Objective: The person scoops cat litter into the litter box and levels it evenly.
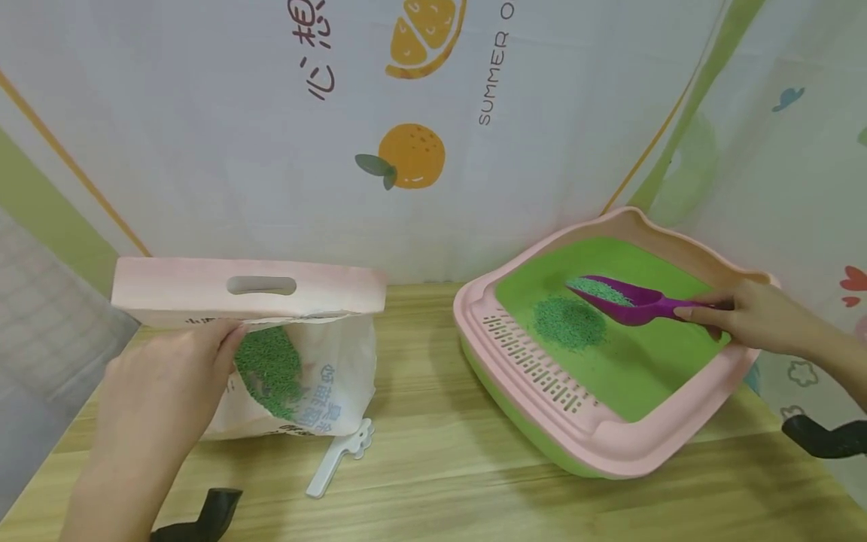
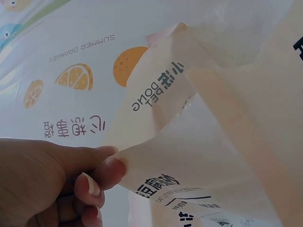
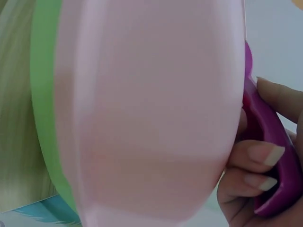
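My left hand (image 1: pixel 165 384) pinches the opened edge of a cat litter bag (image 1: pixel 339 376), thumb against fingers; the left wrist view shows the printed bag (image 2: pixel 208 146) stretched from that pinch. Green pellets (image 1: pixel 271 369) show through the bag's mouth. In my right hand (image 1: pixel 765 320) is the handle of a purple scoop (image 1: pixel 633 305), loaded with green litter and held over the litter box (image 1: pixel 677 444). The box has a pink rim and green basin, with a small heap of green litter (image 1: pixel 569 322) on its floor. The right wrist view shows fingers curled round the scoop handle (image 3: pixel 279 146).
A small white slotted tool (image 1: pixel 332 463) lies on the wooden table (image 1: pixel 420 406) in front of the bag. Behind everything hangs a white cloth (image 1: pixel 271 188) printed with oranges. Black camera mounts (image 1: pixel 213 516) show near both wrists.
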`<state>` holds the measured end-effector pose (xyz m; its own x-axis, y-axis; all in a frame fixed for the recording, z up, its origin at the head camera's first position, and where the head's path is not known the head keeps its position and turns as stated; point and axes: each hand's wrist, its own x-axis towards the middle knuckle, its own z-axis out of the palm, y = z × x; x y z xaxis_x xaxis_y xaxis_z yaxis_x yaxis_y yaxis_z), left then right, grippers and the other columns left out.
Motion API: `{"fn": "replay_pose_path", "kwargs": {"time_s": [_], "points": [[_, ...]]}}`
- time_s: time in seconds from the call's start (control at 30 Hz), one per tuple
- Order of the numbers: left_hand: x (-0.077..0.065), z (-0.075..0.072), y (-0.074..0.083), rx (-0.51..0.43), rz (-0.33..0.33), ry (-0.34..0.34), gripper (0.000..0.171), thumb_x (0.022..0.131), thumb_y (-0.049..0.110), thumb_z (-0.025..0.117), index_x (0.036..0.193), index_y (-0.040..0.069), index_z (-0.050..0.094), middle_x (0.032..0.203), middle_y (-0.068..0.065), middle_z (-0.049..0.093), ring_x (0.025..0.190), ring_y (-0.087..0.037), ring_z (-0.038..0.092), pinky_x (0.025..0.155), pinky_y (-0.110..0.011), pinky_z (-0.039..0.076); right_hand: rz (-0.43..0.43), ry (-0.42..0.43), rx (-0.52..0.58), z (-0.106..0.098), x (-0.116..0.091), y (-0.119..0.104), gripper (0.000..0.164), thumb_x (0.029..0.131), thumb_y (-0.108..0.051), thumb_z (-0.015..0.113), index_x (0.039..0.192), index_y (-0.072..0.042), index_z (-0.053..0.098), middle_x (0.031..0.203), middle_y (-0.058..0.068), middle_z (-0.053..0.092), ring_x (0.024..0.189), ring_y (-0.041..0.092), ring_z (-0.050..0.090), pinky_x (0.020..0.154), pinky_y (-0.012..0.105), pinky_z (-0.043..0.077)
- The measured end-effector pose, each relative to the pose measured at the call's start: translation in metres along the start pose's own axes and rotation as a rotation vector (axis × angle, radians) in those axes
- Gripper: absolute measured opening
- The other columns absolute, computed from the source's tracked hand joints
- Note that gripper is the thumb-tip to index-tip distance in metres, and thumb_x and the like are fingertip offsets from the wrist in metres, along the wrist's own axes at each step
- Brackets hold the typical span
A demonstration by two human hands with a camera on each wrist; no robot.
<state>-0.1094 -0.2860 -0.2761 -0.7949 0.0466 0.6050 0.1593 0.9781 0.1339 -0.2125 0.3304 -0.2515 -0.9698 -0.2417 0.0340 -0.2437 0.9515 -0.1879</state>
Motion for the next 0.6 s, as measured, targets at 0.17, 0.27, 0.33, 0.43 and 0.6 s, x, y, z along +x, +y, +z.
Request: {"fn": "replay_pose_path", "kwargs": {"time_s": [0.17,0.27,0.33,0.43,0.6], "points": [[0.000,0.001,-0.001,-0.005,0.002,-0.003,0.029,0.095,0.013,0.068,0.070,0.013,0.053,0.051,0.001,0.041,0.045,-0.017,0.027,0.042,-0.031,0.019,0.042,-0.079,-0.026,-0.005,0.008,0.003,0.027,0.099,-0.041,0.064,0.080,-0.023,0.072,0.056,-0.007,0.053,0.047,0.003,0.036,0.048,0.025,0.032],[0.000,0.001,-0.001,-0.010,-0.005,-0.016,0.029,0.096,0.014,0.067,0.070,0.013,0.053,0.051,0.001,0.042,0.045,-0.017,0.027,0.042,-0.032,0.019,0.054,-0.114,-0.046,-0.008,0.010,0.003,0.030,0.099,-0.044,0.062,0.079,-0.023,0.071,0.057,-0.006,0.052,0.047,0.004,0.039,0.049,0.025,0.033],[-0.001,0.001,-0.002,-0.011,-0.011,-0.024,0.029,0.096,0.014,0.067,0.070,0.014,0.053,0.051,0.002,0.042,0.045,-0.018,0.028,0.042,-0.032,0.019,0.051,-0.127,-0.056,-0.009,0.011,0.003,0.032,0.099,-0.044,0.062,0.076,-0.024,0.070,0.057,-0.006,0.053,0.046,0.005,0.039,0.049,0.025,0.034],[0.000,0.000,-0.002,-0.012,-0.012,-0.025,0.031,0.096,0.014,0.067,0.069,0.014,0.052,0.051,0.002,0.043,0.044,-0.017,0.028,0.042,-0.032,0.019,0.037,-0.143,-0.071,-0.010,0.012,0.002,0.034,0.099,-0.044,0.062,0.070,-0.026,0.067,0.057,-0.007,0.052,0.045,0.005,0.038,0.049,0.025,0.033],[0.000,0.001,-0.001,-0.009,0.000,-0.009,0.031,0.095,0.012,0.067,0.068,0.014,0.051,0.051,0.002,0.042,0.044,-0.017,0.028,0.042,-0.031,0.019,0.015,-0.180,-0.092,-0.010,0.016,-0.001,0.029,0.099,-0.042,0.062,0.076,-0.027,0.070,0.056,-0.008,0.051,0.045,0.004,0.036,0.048,0.024,0.032]]}}
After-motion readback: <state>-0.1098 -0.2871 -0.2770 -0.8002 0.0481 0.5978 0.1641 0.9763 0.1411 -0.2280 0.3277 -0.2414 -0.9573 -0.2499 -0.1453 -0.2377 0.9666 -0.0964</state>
